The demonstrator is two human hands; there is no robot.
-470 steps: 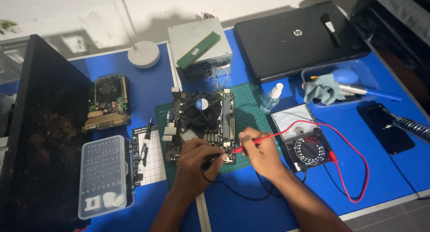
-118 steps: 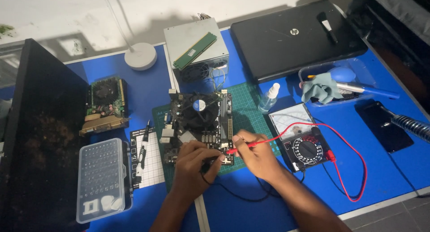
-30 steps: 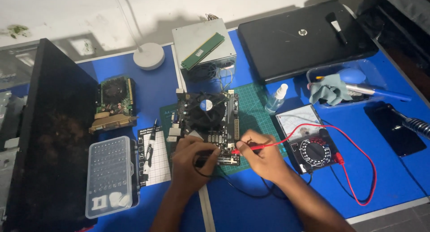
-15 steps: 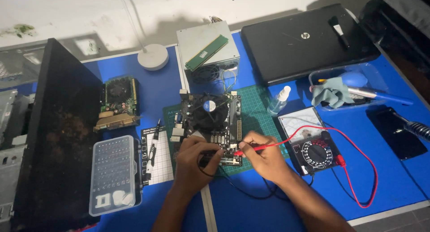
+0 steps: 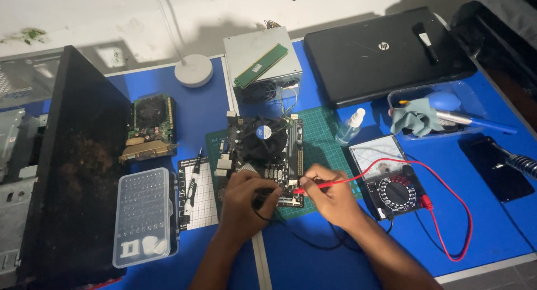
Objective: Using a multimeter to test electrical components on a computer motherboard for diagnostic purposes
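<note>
**Two probes on the motherboard**

The motherboard (image 5: 267, 156) lies flat on a green cutting mat (image 5: 321, 139) on the blue table (image 5: 313, 262), its black cooler fan facing up. The left hand (image 5: 243, 203) rests over the board's near edge, fingers curled tight around a black probe (image 5: 263, 197) (its tip is hidden among the fingers and board parts). The right hand (image 5: 330, 197), just right of the board's near corner, pinches a red probe (image 5: 313, 184) whose tip meets the board's lower right edge.

Right of the board, touching the mat's edge, sits an analog multimeter (image 5: 389, 181), and the red lead (image 5: 447, 211) loops from it across the table. A small clear bottle (image 5: 351, 126) stands on the mat beyond the meter. Left of the board lie a black screwdriver (image 5: 193, 181) on a gridded pad, a clear bit case (image 5: 145, 217) and a graphics card (image 5: 148, 128). Behind the board sits a grey power supply (image 5: 263, 63) with a green memory stick on top; a closed black laptop (image 5: 386, 52) lies to the right of that.
</note>
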